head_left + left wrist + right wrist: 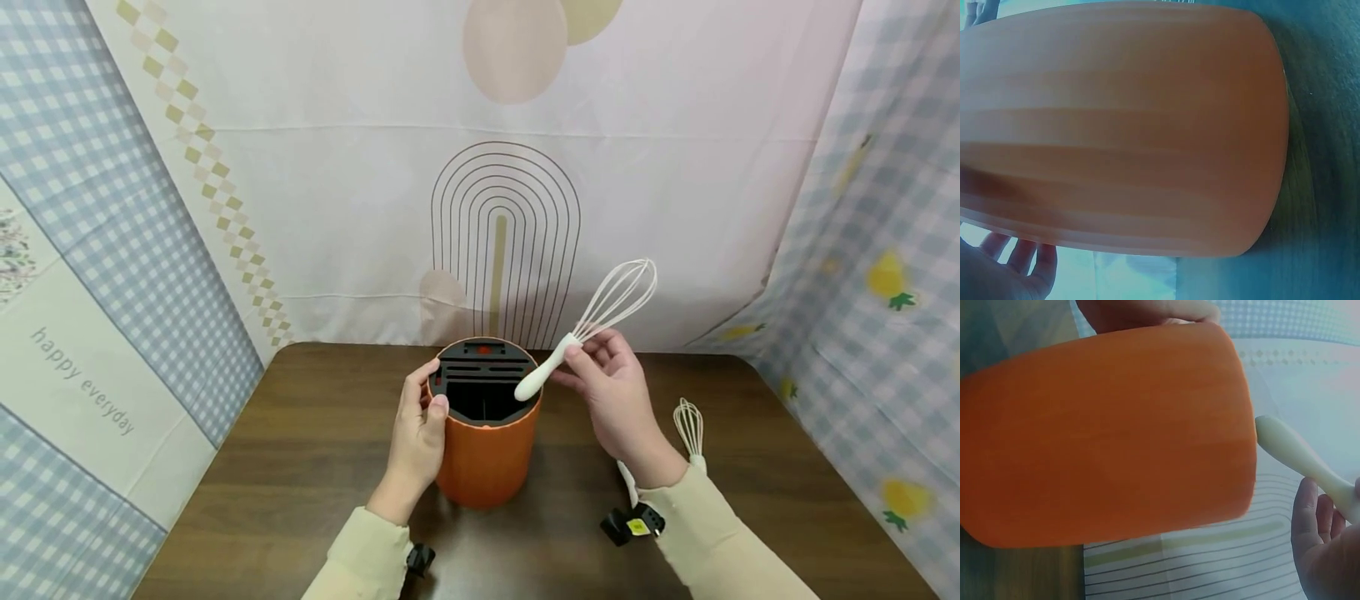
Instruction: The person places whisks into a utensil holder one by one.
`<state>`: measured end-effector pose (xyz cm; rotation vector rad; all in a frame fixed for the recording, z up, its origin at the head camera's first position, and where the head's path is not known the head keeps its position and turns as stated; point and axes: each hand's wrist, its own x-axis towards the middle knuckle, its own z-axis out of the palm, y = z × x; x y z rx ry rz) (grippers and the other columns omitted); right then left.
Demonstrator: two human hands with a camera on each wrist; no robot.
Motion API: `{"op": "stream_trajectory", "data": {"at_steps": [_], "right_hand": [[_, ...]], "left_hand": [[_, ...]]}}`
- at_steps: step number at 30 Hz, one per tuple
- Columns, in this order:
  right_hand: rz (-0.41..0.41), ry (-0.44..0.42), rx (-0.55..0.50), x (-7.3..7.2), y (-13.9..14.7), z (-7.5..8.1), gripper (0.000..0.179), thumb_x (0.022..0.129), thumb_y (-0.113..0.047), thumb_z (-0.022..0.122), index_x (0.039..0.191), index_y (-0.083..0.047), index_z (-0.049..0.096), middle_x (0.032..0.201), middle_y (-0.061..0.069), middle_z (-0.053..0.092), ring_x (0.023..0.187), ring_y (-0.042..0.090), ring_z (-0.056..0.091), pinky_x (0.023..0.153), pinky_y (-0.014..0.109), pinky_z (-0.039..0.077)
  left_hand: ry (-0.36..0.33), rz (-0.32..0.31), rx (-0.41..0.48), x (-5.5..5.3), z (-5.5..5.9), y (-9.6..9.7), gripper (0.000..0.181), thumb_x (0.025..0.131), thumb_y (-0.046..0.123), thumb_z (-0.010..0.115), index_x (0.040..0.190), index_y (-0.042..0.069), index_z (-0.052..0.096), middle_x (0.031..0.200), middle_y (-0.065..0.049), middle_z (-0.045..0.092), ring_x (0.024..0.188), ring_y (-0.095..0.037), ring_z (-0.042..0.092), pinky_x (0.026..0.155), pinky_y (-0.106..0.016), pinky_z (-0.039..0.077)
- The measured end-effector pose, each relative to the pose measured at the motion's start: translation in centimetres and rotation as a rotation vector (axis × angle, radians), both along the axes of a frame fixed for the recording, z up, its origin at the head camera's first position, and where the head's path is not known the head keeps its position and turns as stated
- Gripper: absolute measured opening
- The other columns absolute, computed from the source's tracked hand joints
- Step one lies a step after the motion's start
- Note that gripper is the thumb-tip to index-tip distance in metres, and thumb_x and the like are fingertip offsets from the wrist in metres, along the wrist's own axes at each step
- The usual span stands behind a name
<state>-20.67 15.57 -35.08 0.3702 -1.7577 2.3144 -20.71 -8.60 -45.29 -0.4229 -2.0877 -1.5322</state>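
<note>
An orange round utensil holder (486, 467) with a black slotted top (483, 367) stands upright on the table. My left hand (422, 429) grips its left side near the rim, thumb and fingertips at the top edge. In the left wrist view, the fingers (1041, 269) show past the holder's side. My right hand (611, 387) pinches a white whisk (553, 364) where handle meets wires. The whisk tilts, its wire head up to the right, its handle end over the right part of the holder's opening. In the right wrist view, the whisk handle (1294, 450) shows beside the holder's rim.
A second, smaller whisk (692, 433) lies on the brown table (300, 467) to the right, partly hidden by my right forearm. Another white handle (627, 482) shows beside that wrist. A patterned cloth (360, 208) hangs behind the table, with checked cloth (885, 333) at the sides.
</note>
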Motion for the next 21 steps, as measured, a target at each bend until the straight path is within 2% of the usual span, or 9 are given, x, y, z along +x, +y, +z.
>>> {"op": "stream_trajectory", "data": {"at_steps": [7,15,21], "right_hand": [[0.030,0.021,0.019,0.0,-1.3,-0.1,0.033,0.093,-0.001,0.061,0.120,0.003,0.042,0.104,0.011,0.053,0.094,0.020,0.059,0.080,0.041,0.054],[0.050,0.030,0.039,0.1,-2.5,-0.2,0.041,0.093,0.000,0.061,0.126,0.007,0.038,0.107,0.015,0.052,0.094,0.023,0.059,0.078,0.041,0.054],[0.056,0.045,0.085,0.1,-3.2,-0.3,0.042,0.092,0.001,0.061,0.127,0.005,0.039,0.109,0.018,0.053,0.094,0.024,0.060,0.078,0.040,0.054]], "left_hand": [[0.008,0.012,0.001,0.0,0.2,-0.1,0.052,0.100,0.050,0.040,0.145,0.024,0.039,0.107,-0.005,0.045,0.090,-0.018,0.045,0.075,-0.034,0.039],[0.010,0.016,0.003,0.0,0.2,-0.1,0.052,0.100,0.051,0.040,0.144,0.024,0.040,0.107,-0.005,0.046,0.092,-0.018,0.045,0.076,-0.035,0.039],[0.006,-0.004,0.016,0.0,0.1,0.0,0.050,0.100,0.048,0.042,0.145,0.026,0.039,0.112,-0.005,0.046,0.095,-0.018,0.045,0.078,-0.035,0.040]]}}
